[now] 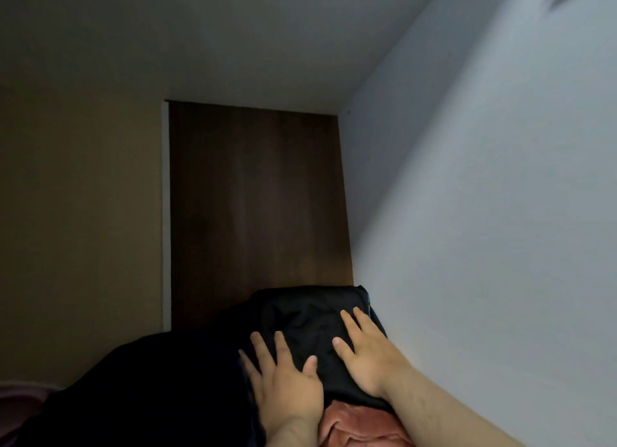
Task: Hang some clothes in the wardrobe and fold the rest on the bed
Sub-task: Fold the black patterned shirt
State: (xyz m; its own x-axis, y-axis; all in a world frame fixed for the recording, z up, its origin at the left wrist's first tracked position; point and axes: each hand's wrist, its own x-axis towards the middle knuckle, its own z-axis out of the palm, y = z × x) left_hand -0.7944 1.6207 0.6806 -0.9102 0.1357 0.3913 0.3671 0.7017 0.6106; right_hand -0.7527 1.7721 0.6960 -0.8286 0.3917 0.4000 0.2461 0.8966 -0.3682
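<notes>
A folded black garment (310, 316) lies at the bottom centre, on top of an orange-pink cloth (360, 426). My left hand (283, 380) rests flat on the garment's left part with its fingers spread. My right hand (364, 350) lies flat on its right part, fingers straight and pointing away from me. More dark fabric (150, 390) spreads out to the left of the garment. The bed surface under the clothes is hidden.
A dark brown wooden door or wardrobe panel (257, 209) stands straight ahead behind the clothes. A beige wall (80, 213) is to the left and a pale wall (484, 213) runs close along the right. A pinkish edge (20, 396) shows at the lower left.
</notes>
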